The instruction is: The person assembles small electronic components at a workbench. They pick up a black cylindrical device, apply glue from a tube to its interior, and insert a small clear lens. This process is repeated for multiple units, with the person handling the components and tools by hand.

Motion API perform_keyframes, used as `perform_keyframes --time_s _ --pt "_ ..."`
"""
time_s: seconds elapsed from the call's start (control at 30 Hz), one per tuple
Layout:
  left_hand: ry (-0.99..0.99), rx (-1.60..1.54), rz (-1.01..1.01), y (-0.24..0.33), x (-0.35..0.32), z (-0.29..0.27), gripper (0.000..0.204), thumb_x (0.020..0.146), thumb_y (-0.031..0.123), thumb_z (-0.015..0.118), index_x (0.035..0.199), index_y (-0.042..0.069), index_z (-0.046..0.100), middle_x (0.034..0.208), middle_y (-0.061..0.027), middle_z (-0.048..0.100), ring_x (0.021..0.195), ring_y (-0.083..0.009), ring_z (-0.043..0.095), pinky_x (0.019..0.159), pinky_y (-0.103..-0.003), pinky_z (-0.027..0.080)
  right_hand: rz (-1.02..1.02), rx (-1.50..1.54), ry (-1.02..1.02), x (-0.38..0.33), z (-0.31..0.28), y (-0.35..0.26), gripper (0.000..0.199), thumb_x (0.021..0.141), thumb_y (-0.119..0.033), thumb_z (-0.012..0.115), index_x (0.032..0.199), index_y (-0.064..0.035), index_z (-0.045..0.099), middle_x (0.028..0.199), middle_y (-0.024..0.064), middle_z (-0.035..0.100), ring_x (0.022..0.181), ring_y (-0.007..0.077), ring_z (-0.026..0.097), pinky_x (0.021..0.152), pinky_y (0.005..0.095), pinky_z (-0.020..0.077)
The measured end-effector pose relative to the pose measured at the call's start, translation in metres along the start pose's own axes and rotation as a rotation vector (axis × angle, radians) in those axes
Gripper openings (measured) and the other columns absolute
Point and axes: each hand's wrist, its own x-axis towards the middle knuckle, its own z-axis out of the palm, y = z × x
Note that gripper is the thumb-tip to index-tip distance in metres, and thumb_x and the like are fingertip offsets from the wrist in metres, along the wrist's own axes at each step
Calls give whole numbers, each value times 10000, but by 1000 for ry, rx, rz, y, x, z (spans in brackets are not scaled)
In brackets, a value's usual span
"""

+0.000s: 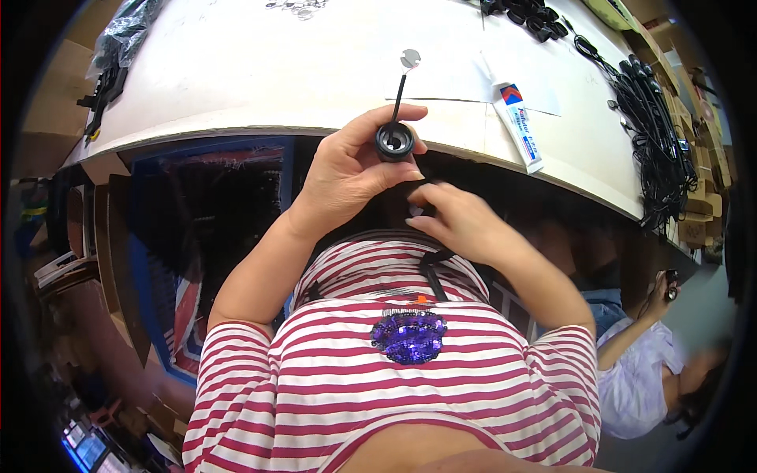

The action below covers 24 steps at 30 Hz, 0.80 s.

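Note:
My left hand [352, 162] is closed around a small black round housing [394, 142], hollow and open toward me, held just off the table's front edge. Out of it rises a thin black cable [400, 96]. Fine wires at its tip reach a grey, notched metal disc [410, 58]. Lower and to the right, my right hand [455, 219] has its fingers pinched together beside something dark, partly hidden against the dark background. A white tube of glue [517, 126] with a blue and red label lies on the table, right of my left hand.
Small metal discs [298, 8] lie at the table's [260, 71] far side. Black round parts [532, 17] and bundled black cables [650, 142] are at right. A clear plastic bag [122, 39] rests at far left. Another person [643, 378] sits at lower right, holding a small dark part.

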Motion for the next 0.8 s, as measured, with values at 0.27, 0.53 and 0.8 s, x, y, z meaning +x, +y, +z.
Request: perform_keyframes --time_s 0.27,0.53,0.8 --pt "-24 -33 -4 2 0 6 517 771 -55 606 1254 -5 427 946 -108 574 797 -132 597 749 -242 509 141 733 -148 53 80 60 503 760 -183 679 1189 -27 467 834 56 574 754 161 556 686 296 449" --pt "-50 -59 -2 0 2 15 501 792 -10 599 1260 -16 420 956 -117 576 793 -142 598 747 -253 507 -163 516 -11 64 102 69 398 764 -315 672 1072 -78 588 891 88 600 853 199 558 769 331 423" --pt "-224 66 -30 3 1 13 390 846 69 576 1207 -23 461 901 -89 598 827 -132 580 773 -257 483 133 640 -120 61 107 69 386 814 -416 591 874 -42 664 729 68 593 709 181 547 685 304 416"
